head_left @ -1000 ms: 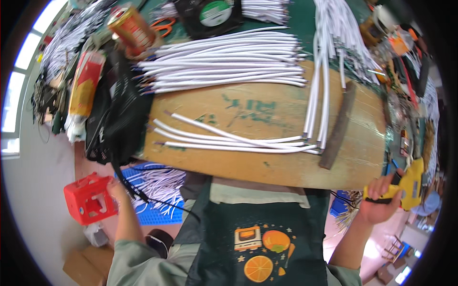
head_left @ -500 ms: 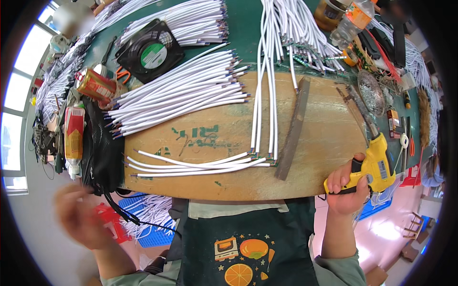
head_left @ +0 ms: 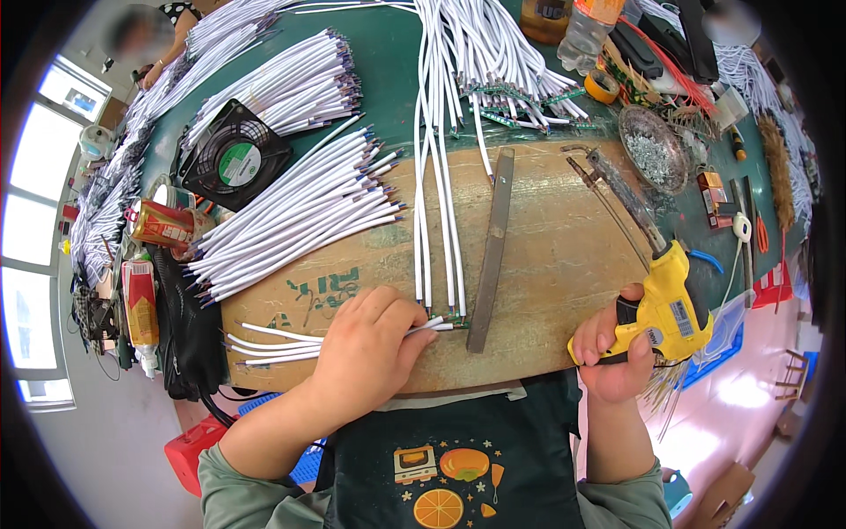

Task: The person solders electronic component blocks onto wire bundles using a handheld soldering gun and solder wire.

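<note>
My right hand (head_left: 612, 348) is closed round the grip of a yellow soldering gun (head_left: 677, 309) at the board's right side. Its dark metal tip end (head_left: 617, 185) points up and to the far left. My left hand (head_left: 370, 348) lies over several short white cables (head_left: 278, 346), thumb and fingers pinched on one close to its right end. That end meets small green pieces (head_left: 458, 321) at the lower tips of long white cables (head_left: 454, 229) coming down from the far side. My fingers partly cover the short cables. Just right of the joints lies a flat metal bar (head_left: 492, 256).
A bundle of white cables (head_left: 300, 212) lies at the board's left, beside a black fan (head_left: 236, 157), a can (head_left: 163, 222) and a bottle (head_left: 139, 300). Right of the board (head_left: 555, 229) are a metal dish (head_left: 654, 150) and tape (head_left: 602, 86). Another person's arm (head_left: 167, 57) shows far left.
My left hand has come from off the board's left side onto the short white cables and pinched one. The soldering gun stays in my right hand. The whole view has shifted somewhat.
</note>
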`<action>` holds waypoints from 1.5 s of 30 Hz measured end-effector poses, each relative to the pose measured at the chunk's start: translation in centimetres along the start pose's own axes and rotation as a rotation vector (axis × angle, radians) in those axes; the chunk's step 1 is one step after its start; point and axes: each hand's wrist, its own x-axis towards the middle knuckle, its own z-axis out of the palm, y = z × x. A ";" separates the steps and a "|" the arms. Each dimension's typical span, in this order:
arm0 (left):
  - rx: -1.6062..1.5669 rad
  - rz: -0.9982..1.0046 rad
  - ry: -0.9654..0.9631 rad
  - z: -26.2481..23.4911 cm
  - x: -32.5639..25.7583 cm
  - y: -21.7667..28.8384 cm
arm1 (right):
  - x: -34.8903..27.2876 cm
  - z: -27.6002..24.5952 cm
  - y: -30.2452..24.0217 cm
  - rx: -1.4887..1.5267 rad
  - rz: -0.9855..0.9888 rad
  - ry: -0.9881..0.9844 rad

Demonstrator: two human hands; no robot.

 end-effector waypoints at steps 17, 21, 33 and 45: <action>-0.270 0.415 -0.633 -6.4 -2.9 5.2 | -3.1 3.7 -0.5 -0.018 0.150 -0.076; -0.576 0.267 -0.537 -5.1 0.0 5.2 | -3.9 4.9 0.6 0.120 0.171 -0.184; -0.439 -0.127 -0.208 -3.5 1.2 4.9 | -5.3 4.6 0.7 0.415 0.400 -0.417; -0.283 -0.195 -0.212 0.1 2.5 2.6 | -3.2 4.2 0.4 0.144 0.185 -0.133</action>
